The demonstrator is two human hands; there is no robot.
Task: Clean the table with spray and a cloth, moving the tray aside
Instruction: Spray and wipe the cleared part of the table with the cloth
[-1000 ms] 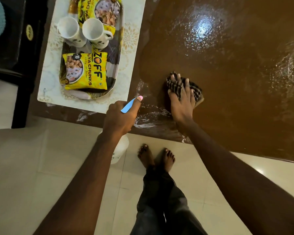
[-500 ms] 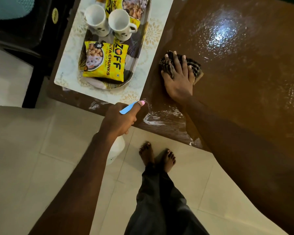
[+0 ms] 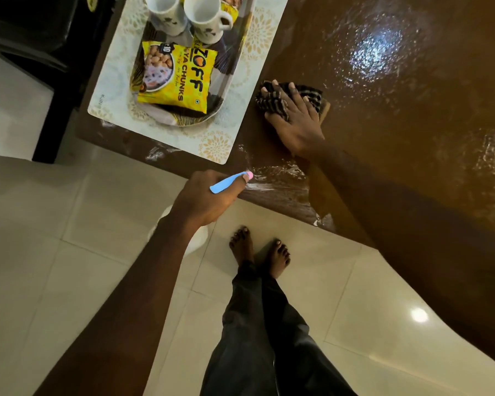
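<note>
My right hand (image 3: 293,121) presses flat, fingers spread, on a dark striped cloth (image 3: 312,95) lying on the wet brown table (image 3: 397,110), just right of the placemat. My left hand (image 3: 206,198) grips a spray bottle (image 3: 229,182) at the table's near edge; its blue trigger top and pink nozzle show above my fist, its white body mostly hidden below. White foam streaks (image 3: 272,185) lie on the table in front of the nozzle. The patterned tray (image 3: 235,64) sits on the placemat at the table's left end.
The tray carries two white mugs (image 3: 203,17) and a yellow snack packet (image 3: 177,77). It rests on a pale floral placemat (image 3: 220,141). A dark chair (image 3: 40,47) stands left of the table. My bare feet (image 3: 257,252) stand on cream floor tiles near the table edge.
My right hand has slid the cloth away from the near edge and leftward, up beside the placemat. My left hand keeps the spray bottle at the table edge, with more foam there.
</note>
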